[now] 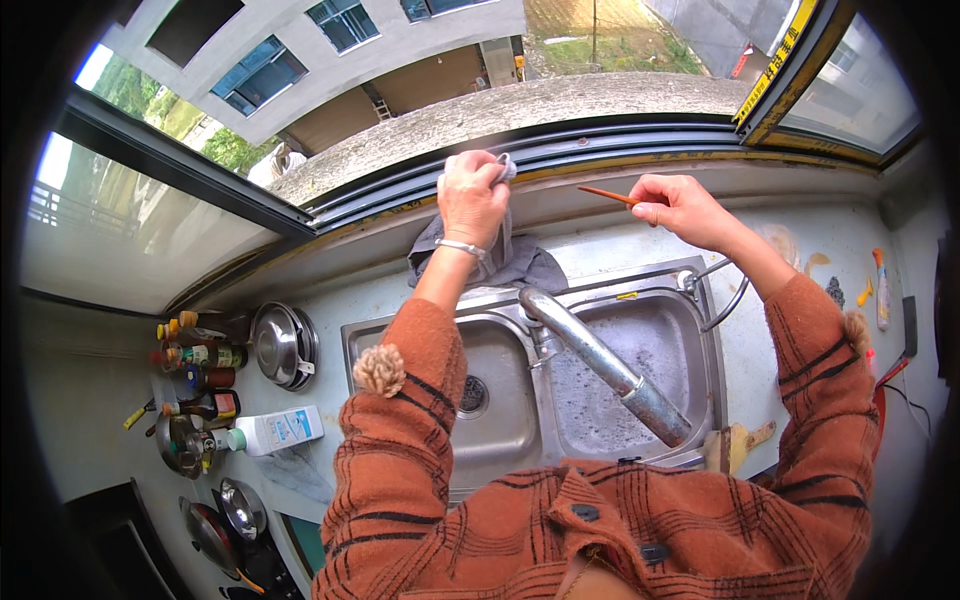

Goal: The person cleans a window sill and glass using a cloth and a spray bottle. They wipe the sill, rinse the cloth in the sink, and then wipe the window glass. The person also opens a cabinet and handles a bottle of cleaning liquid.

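Note:
My left hand [471,199] grips a grey cloth [534,264] at the sill of the open window. Part of the cloth is bunched under my fingers against the black window track [622,142]; the rest hangs down to the counter behind the sink. In my right hand [679,210] is a thin reddish-brown stick [606,195], perhaps a chopstick, pinched between thumb and fingers. Its tip points left, toward the cloth, and stays apart from it. Below both hands lies a steel double sink [547,420] with a thick metal faucet [600,337] slanting across the right basin.
Left of the sink stand several sauce bottles [214,352], stacked steel bowls [277,345] and a white bottle [281,431] lying over. Suds wet the right basin [600,412]. A wooden-handled brush or scraper [731,448] lies at its near right corner. A cleaver-like tool [909,326] is far right.

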Tool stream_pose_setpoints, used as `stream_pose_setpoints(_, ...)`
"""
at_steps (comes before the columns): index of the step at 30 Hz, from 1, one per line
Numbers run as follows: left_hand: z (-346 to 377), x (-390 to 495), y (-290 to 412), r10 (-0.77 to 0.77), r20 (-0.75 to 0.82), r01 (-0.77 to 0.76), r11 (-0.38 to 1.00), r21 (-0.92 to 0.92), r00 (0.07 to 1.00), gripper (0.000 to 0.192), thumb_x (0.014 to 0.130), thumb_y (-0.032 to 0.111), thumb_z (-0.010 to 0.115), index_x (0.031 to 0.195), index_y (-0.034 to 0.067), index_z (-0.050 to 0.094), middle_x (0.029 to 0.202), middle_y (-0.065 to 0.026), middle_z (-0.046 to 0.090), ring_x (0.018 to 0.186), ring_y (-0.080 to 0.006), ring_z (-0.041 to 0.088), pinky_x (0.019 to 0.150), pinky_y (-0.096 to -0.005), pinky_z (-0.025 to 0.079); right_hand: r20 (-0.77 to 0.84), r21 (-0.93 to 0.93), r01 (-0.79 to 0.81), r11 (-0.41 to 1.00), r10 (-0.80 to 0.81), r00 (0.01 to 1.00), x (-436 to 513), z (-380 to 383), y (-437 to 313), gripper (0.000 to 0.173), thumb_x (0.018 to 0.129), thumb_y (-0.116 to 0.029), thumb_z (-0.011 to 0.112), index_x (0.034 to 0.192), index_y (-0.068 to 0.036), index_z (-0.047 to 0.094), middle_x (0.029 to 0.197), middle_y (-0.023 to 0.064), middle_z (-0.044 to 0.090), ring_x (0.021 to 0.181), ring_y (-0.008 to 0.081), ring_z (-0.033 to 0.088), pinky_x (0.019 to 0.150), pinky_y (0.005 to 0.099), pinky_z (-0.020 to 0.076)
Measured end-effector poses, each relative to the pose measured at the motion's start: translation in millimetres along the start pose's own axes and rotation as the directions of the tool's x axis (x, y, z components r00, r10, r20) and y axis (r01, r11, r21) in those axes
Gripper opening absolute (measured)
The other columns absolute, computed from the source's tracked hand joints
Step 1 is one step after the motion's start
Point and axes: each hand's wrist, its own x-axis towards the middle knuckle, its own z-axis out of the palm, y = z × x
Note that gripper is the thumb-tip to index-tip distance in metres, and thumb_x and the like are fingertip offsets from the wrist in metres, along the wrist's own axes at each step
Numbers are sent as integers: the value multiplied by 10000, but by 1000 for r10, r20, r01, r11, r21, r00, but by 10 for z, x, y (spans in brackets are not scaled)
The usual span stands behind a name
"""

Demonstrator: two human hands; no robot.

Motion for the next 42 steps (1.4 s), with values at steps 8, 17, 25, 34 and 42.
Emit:
stream_pose_setpoints(8,-1074,-421,3,-519,-12,455,760,-463,855,214,910,145,672,1113,87,706,868,-32,644,739,-150,611,655,-289,521,172,-442,189,877,-124,977,-57,66,-257,184,878,-188,655,1046,-117,683,820,128,694,762,309,664,711,398,519)
stream_pose_setpoints(17,-1358,-593,-25,-714,207,425,139,-895,669,251,917,137,691,1116,12,603,1059,-65,659,948,-149,640,863,-315,522,238,-450,204,869,-103,966,230,438,-671,186,892,-230,638,1032,-115,678,866,142,698,842,350,660,763,446,512)
stream_pose_setpoints(25,-1264,-265,476,-228,579,621,232,-748,783,363,985,156,595,1313,2,565,1105,4,649,951,-67,576,862,-223,477,305,-555,309,773,-156,939,244,535,-470,219,877,-233,654,1048,-98,673,806,172,682,807,376,652,730,475,505)
stream_pose_setpoints(34,-1187,-96,770,97,443,324,547,-772,891,295,965,108,611,1235,-11,606,1033,-12,652,942,-86,558,849,-238,473,201,653,-229,722,126,971,276,597,-413,96,903,-45,617,973,-69,678,723,8,630,505,19,418,439,177,317)
stream_pose_setpoints(42,-335,-189,557,-468,230,512,666,-542,853,141,900,136,657,986,29,693,780,-139,688,690,-157,631,686,-306,501,-228,113,-280,953,299,927,317,-113,-178,344,980,-111,540,1314,-51,591,729,-19,592,586,39,498,524,219,411)
